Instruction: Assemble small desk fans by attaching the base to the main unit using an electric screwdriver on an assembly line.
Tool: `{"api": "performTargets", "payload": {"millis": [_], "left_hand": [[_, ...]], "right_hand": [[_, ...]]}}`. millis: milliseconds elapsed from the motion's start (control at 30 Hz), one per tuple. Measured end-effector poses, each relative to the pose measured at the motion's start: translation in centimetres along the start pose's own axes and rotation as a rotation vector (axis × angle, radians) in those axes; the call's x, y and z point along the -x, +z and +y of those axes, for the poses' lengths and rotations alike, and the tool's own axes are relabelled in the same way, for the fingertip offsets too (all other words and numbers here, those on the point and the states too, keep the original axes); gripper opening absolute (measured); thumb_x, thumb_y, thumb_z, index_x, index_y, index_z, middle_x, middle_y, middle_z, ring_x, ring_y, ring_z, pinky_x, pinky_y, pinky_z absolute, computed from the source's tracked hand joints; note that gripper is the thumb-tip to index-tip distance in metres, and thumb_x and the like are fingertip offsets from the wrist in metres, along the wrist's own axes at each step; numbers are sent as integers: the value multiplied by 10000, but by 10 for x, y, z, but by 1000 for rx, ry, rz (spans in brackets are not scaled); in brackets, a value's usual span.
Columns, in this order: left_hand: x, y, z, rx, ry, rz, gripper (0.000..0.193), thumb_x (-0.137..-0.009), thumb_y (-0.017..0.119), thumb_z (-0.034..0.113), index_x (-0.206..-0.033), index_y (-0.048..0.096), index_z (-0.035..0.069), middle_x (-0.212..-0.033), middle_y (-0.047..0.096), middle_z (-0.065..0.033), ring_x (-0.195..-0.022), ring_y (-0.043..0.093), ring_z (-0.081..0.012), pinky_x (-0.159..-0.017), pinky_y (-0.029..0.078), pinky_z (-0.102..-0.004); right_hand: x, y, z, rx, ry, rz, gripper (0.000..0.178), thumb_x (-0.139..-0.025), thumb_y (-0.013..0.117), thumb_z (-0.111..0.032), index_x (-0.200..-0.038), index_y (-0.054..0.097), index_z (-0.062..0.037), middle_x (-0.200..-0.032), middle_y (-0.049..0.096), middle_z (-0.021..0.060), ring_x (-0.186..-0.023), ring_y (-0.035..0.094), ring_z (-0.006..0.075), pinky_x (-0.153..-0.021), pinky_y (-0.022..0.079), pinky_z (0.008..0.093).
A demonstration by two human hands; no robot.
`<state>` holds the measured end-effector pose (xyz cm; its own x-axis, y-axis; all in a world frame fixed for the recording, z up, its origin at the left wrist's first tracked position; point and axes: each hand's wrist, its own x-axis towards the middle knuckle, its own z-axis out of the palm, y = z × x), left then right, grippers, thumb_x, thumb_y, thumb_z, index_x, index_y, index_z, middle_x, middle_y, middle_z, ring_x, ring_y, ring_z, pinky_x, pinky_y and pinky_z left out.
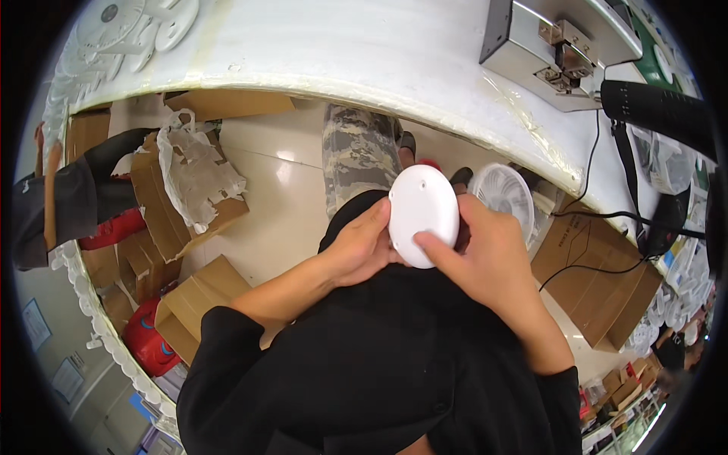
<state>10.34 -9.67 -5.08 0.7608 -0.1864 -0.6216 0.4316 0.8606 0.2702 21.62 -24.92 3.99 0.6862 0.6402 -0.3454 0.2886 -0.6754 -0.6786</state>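
Disc [413,211], white plastic, clasped off the worktop's [341,45] near edge between curled left hand [358,247] and right hand [493,249], apparently for steadiness.

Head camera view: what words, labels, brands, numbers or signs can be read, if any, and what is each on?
Cardboard box on the right: dark print beside a line drawing; I don't copy printed words.
Upper framed sheet at far left: too small to read.
Lower framed sheet at far left: also too small.
White oval piece: no lettering visible on the face toward the camera.
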Motion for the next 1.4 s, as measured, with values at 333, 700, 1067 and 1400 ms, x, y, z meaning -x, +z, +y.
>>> {"api": "performTargets", "payload": {"millis": [333,700,1067,1400], "left_hand": [[-22,24,33,-1695,917,55,185,-923,541,231,-905,600,57,-812,603,-80,-662,572,-229,-565,464,-308],[-21,29,20,-1920,940,244,276,-928,523,298,-759,601,95,-655,581,-66,-526,546,-305,-483,428,-374],[-46,-10,15,-1786,750,370,380,-946,472,319,-705,603,56,-709,636,-111,-588,574,-357,-530,440,-415],[-65,-53,0,-1449,1017,359,182,-911,549,194,-817,598,46,-788,594,-112,-691,539,-267,-660,449,-343]], "right_hand": [[-1,26,21,-98,-3,-75,338,-792,699,-282,-889,599,26,-715,649,195,-605,606,383,-568,478,413],[3,47,43,-49,-135,-72,326,-815,681,-294,-840,608,23,-722,646,208,-616,610,396,-584,485,434],[-19,77,52,127,-172,-107,326,-806,695,-294,-818,618,23,-692,635,181,-581,591,346,-569,474,396],[-22,106,91,-61,-99,-148,413,-851,631,-374,-916,622,34,-774,661,210,-661,620,407,-612,498,440]]}}
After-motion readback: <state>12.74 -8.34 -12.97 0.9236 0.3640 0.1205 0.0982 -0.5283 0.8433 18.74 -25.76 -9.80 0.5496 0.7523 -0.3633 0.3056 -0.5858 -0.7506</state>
